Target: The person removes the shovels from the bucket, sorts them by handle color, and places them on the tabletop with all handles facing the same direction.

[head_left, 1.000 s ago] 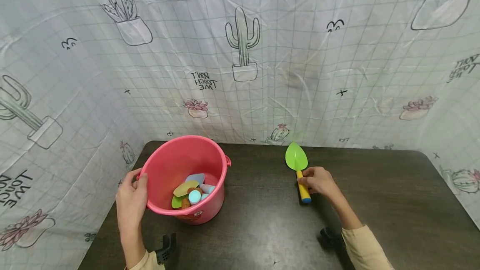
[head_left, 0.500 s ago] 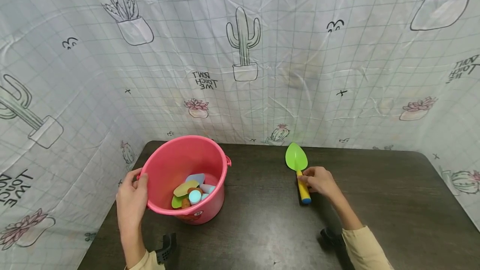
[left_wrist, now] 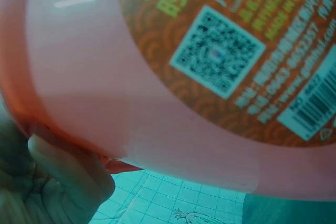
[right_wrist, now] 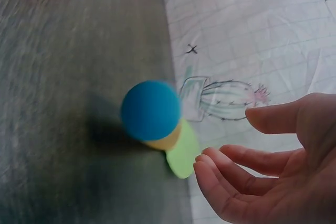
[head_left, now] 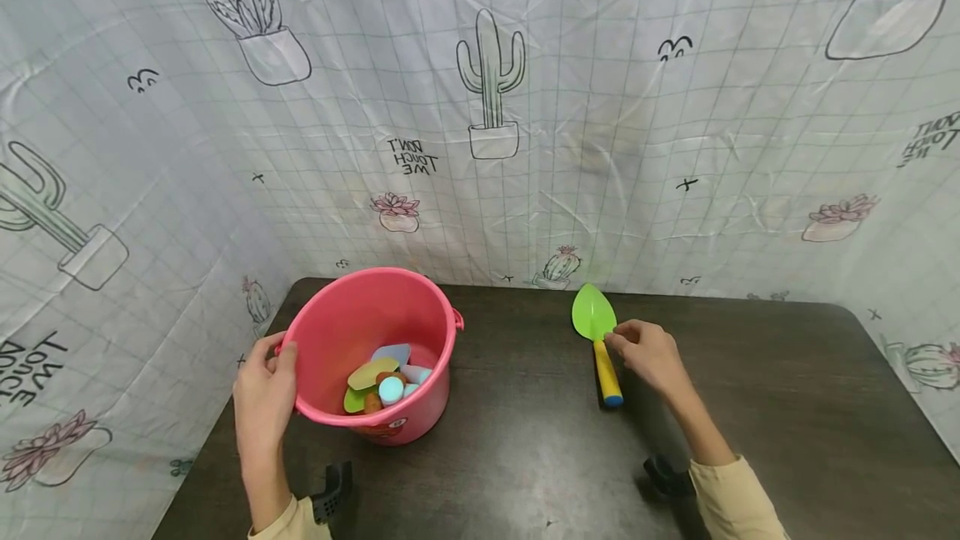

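Observation:
My left hand (head_left: 262,402) grips the left rim of a pink bucket (head_left: 341,311), its thumb over the edge. The bucket tips toward me. Several toy pieces lie in it, among them a yellow one (head_left: 372,374) and one with a light blue round end (head_left: 391,391). Up close, the left wrist view has the bucket's printed label (left_wrist: 173,85). On the right, a toy trowel (head_left: 606,372) with a green blade, yellow handle and blue end lies on the table. My right hand (head_left: 654,357) hovers beside it, thumb and fingers apart, holding nothing in the right wrist view.
The dark table (head_left: 517,457) runs back to a white sheet (head_left: 600,148) printed with cacti, which also hangs along both sides. A bucket handle joint (head_left: 458,320) sticks out on the right of the rim.
My right hand has let go of the trowel's handle and risen slightly up and right of it. The trowel stays where it lay. The left hand and bucket keep their place.

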Available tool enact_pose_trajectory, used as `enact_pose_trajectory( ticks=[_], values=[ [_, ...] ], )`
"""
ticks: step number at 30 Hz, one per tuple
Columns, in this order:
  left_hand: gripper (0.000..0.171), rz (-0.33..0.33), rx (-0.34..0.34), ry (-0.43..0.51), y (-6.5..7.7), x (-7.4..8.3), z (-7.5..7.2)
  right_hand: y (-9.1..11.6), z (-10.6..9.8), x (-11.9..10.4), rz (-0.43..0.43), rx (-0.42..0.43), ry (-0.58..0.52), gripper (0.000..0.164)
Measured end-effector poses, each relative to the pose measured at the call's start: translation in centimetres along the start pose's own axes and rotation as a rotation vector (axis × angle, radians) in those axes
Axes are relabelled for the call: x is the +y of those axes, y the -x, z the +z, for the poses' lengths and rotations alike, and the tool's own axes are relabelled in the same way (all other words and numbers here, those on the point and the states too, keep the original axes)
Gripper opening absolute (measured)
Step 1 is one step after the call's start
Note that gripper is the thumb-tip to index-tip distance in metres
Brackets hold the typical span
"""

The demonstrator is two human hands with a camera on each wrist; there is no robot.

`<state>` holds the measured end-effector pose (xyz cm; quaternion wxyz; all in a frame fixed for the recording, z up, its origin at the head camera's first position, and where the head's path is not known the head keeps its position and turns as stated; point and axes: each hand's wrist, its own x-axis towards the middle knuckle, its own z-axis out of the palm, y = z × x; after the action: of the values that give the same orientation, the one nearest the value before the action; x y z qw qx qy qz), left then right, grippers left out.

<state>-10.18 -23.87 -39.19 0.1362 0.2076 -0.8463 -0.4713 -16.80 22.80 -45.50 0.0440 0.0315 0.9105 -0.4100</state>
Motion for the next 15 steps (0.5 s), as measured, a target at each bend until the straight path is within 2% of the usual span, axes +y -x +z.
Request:
enact_pose_trajectory(
  ticks=[15],
  values=[
    [0.050,-0.010,-0.004,0.009,0.0,-0.1,0.0,1.3,-0.7,-3.1,-0.093,0.100,-0.044,0.036]
  ],
)
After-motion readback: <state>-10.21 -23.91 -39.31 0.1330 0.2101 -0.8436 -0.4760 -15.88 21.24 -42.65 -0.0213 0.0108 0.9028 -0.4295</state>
